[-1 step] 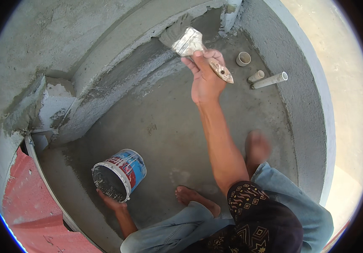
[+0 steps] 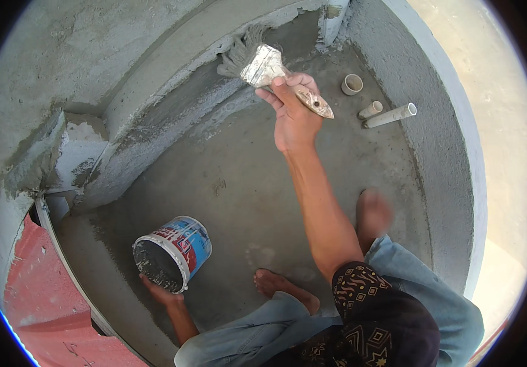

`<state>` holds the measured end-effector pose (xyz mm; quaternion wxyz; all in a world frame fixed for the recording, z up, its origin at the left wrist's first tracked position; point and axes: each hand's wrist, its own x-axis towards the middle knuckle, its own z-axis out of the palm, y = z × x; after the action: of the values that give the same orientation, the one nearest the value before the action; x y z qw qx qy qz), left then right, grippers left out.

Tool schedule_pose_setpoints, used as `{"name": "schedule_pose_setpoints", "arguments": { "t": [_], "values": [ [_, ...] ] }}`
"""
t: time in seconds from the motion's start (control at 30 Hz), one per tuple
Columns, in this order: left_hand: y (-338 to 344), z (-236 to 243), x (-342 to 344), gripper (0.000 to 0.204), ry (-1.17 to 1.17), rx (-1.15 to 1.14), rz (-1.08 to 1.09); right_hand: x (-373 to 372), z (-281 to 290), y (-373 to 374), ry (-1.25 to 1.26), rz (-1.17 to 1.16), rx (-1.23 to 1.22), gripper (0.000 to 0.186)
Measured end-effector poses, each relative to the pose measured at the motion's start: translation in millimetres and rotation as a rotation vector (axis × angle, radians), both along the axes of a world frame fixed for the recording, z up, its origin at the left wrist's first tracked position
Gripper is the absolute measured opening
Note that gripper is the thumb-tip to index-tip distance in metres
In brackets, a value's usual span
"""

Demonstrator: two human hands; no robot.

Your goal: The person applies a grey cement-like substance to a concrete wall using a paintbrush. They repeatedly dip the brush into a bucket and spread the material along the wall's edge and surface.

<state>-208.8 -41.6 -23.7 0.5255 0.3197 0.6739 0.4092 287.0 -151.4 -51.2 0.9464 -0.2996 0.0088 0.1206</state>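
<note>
My right hand (image 2: pixel 297 113) grips a wide paintbrush (image 2: pixel 263 64) with a pale handle and metal band; its grey-coated bristles are splayed at the upper edge of the cement-coated wall (image 2: pixel 171 122). Low at the left, my left hand (image 2: pixel 162 290) holds a white plastic bucket with a blue and red label (image 2: pixel 190 244). The bucket is tilted toward me, showing dark grey slurry on its inside.
Several short white pipes (image 2: pixel 389 116) rise from the grey floor (image 2: pixel 227 183), inside a curved cement wall (image 2: pixel 441 140) at right. A red panel (image 2: pixel 43 287) lies at lower left. My bare feet (image 2: pixel 373 214) are on the floor below me.
My right hand and the brush have shifted slightly left, and the bristles are more spread out. My left hand and the bucket have barely moved.
</note>
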Motion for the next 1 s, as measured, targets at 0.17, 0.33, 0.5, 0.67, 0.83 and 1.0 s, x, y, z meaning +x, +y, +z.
{"name": "schedule_pose_setpoints", "arguments": {
  "t": [0.17, 0.33, 0.5, 0.67, 0.83, 1.0],
  "values": [
    [0, -2, -7, 0.074, -0.002, -0.022, -0.018, 11, -4, 2, 0.149, -0.140, 0.131, 0.025],
    [-5, 5, 3, 0.073, -0.041, 0.010, -0.039, 15, -4, -1, 0.133, -0.113, 0.118, 0.024],
    [-2, 2, 0, 0.072, -0.026, -0.017, -0.023, -3, -19, 5, -0.017, 0.091, -0.014, 0.027],
    [-2, -1, -3, 0.072, -0.041, -0.011, -0.042, 20, -10, -7, 0.124, -0.148, 0.083, 0.021],
    [-2, -1, -4, 0.071, -0.021, -0.007, -0.038, -3, -26, 1, -0.007, 0.045, -0.056, 0.021],
    [-3, 2, 3, 0.072, -0.062, -0.027, -0.016, -1, -13, 4, 0.180, -0.112, 0.100, 0.024]
  ]
}}
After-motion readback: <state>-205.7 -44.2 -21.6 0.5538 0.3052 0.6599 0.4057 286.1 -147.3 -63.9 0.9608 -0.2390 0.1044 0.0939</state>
